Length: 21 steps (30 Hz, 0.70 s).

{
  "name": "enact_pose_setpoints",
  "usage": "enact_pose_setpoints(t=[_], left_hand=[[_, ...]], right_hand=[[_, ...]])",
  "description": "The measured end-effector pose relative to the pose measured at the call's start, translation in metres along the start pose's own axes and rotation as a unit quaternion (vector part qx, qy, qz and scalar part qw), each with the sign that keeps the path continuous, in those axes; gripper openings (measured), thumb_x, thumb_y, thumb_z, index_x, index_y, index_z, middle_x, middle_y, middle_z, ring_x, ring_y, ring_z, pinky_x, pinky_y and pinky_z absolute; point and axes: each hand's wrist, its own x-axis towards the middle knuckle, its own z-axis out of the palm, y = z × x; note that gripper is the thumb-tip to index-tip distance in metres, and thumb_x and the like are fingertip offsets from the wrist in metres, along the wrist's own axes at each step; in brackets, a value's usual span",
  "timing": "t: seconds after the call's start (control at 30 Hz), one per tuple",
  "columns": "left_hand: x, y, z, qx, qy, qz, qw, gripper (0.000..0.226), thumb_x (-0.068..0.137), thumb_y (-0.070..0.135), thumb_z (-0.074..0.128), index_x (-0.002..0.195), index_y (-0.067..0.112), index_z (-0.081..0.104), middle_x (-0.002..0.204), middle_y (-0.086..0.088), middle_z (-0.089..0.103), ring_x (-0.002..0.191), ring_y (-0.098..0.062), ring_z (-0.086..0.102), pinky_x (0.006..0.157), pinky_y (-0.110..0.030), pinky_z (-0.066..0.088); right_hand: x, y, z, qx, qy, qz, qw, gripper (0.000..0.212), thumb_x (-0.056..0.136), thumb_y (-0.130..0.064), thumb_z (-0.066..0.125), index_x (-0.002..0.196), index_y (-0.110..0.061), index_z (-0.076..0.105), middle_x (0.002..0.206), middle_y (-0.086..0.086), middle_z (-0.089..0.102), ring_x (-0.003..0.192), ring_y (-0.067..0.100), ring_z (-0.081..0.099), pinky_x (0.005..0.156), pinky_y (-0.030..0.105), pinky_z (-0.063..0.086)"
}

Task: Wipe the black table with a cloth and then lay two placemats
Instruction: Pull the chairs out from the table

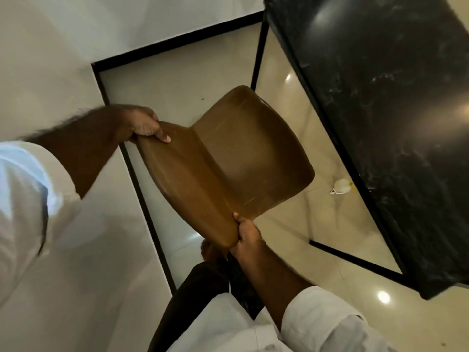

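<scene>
So from the head cam, the only view we get: the person is standing next to the black table, which fills the 1 to 4 o'clock side of the shot, and they're holding brown placemats out over the floor, dead centre and clear of the tabletop. The left hand pinches the edge up at 10 o'clock, thumb on top. The right hand clamps the bottom edge near 6 o'clock, fingers wrapped under.

Progress guess: no cloth anywhere in view and the tabletop is bare with faint streaks, so I'd say the wiping is done (can't prove it from this). Laying hasn't started, since no mat is on the table yet. Both placemats are left to put down.

Counts: one table and two hands. It looks like two mats, one fanned off the other along that crease, though it could honestly be a single mat folded, so I can't say for sure. There's also one small white thing on the tiled floor under the table at 3 o'clock, too small to identify.
</scene>
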Motion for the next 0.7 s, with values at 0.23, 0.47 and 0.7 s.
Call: enact_pose_setpoints(t=[0.23,0.47,0.7], left_hand=[[0.035,0.079,0.035,0.043,-0.011,0.013,0.999,0.04,0.087,0.02,0.094,0.116,0.003,0.072,0.123,-0.024,0.074,0.115,-0.046,0.072,0.108,-0.057,0.06],[0.082,0.111,0.06,0.086,-0.031,0.019,0.996,0.051,0.084,0.023,0.097,0.124,0.003,0.071,0.121,-0.022,0.075,0.111,-0.043,0.075,0.104,-0.056,0.062],[0.109,0.13,0.059,0.064,-0.045,0.033,0.996,0.061,0.084,0.024,0.097,0.132,0.005,0.066,0.126,-0.022,0.072,0.114,-0.043,0.073,0.108,-0.057,0.06]], right_hand=[[0.029,-0.035,-0.033,0.107,-0.015,-0.004,0.994,0.042,0.106,-0.023,0.073,0.146,-0.016,0.06,0.133,0.018,0.072,0.106,0.041,0.071,0.091,0.062,0.06],[0.057,-0.039,-0.03,0.19,0.016,0.005,0.982,0.056,0.096,-0.022,0.086,0.146,-0.025,0.06,0.134,0.017,0.072,0.116,0.045,0.072,0.104,0.073,0.056],[0.06,-0.061,-0.027,0.215,0.048,0.004,0.975,0.056,0.087,-0.025,0.091,0.135,-0.02,0.062,0.128,0.015,0.074,0.11,0.044,0.075,0.097,0.068,0.061]])
